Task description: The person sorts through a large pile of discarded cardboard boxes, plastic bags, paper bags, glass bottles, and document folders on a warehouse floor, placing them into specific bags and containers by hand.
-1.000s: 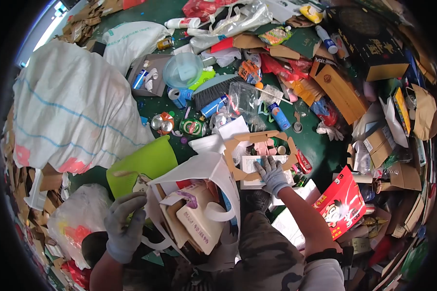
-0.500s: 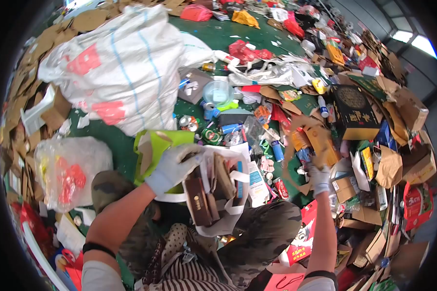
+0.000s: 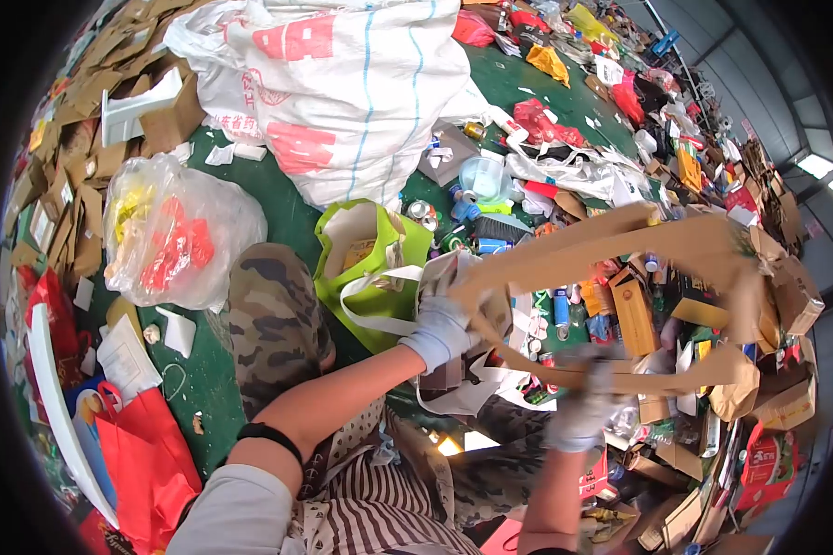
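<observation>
Cardboard frame: we see a flat brown cardboard frame (image 3: 611, 242) with a large window cut out of it, lifted off the ground and tilted, in the middle right of the view, above the litter.
Right hand: the gloved right hand (image 3: 583, 407) is blurred, but its fingers are closed around the lower strip of the frame.
Left hand: the gloved left hand (image 3: 440, 328) is closed at the mouth of the white bag (image 3: 467, 393); the frame's left end touches this hand, and we cannot tell whether the fingers pinch it too.
White bag: it sits at the person's knees, its mouth open, with dark flat pieces standing inside.
Through the window: we make out a brown box (image 3: 634, 314) and a blue bottle (image 3: 562, 305) lying in the litter below.
Green bag: a green bag (image 3: 370, 264) stands open just beside the white bag, on its far side.
Legs: camouflage trousers (image 3: 268, 314) fill the space left of the bags.
Further out: a big white woven sack (image 3: 342, 74) stands beyond the green bag; a clear plastic bag (image 3: 171, 231) of red and yellow pieces lies to the left; a red bag (image 3: 148, 453) lies at lower left.
Floor: the green floor (image 3: 292, 217) shows between them, and loose cardboard rims the whole scene.
</observation>
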